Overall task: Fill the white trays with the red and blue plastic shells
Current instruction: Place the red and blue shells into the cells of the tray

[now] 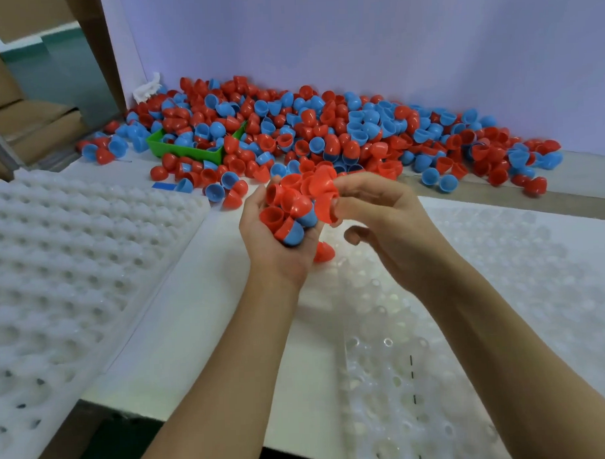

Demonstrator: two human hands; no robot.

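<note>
Red plastic, one shell (324, 194) of it, is pinched in the right hand (380, 226), fingers curled round it and taking it off the heap that the left hand (277, 244) cups: a handful of shells (290, 212), mostly red with a couple of blue halves, fingers curled up round them. One red shell (324, 252) already sits in the clear dimpled tray (468, 292) just below the hands. At nine o'clock lies a stack of white foam trays (72, 254), unfilled. At twelve o'clock the loose pile of shells (308, 136) spreads over the counter (567, 182) and buries a green bin (188, 151). To do this well, I'd say seat each shell squarely in its own dimple, work row by row, and keep the cupped hand level so nothing spills.
</note>
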